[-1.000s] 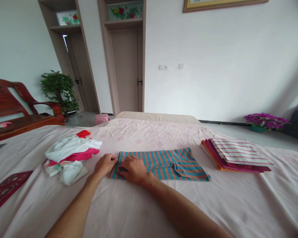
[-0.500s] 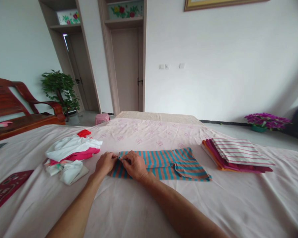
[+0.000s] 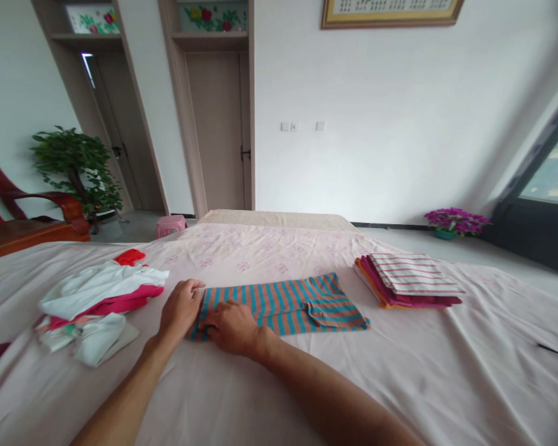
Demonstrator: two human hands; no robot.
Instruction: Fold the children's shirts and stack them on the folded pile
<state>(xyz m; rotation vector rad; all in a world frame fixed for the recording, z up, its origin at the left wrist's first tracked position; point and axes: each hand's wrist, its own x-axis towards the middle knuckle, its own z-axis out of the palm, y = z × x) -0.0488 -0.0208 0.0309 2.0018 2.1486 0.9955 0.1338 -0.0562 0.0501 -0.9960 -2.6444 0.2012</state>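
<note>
A shirt with teal and brown stripes [image 3: 279, 300] lies folded into a long, flat strip on the bedspread. Its right end has a smaller part, probably a sleeve, turned over on top. My left hand [image 3: 181, 308] rests at the strip's left edge, fingers stretched out and not gripping. On the cloth just right of it lies my right hand [image 3: 232, 325], its fingers spread flat over the left end. The cloth under both hands is hidden.
A loose heap of white and pink clothes [image 3: 102, 291] lies to the left, a red cloth [image 3: 129, 256] behind it. On the right stands a stack of folded clothes [image 3: 413, 279], white with red stripes on top. A pale pink bedspread [image 3: 316, 384] covers the surface.
My fingers have let go of the shirt's left corner. The right hand has moved down and now lies flat on the cloth. The view has turned somewhat to the right.
</note>
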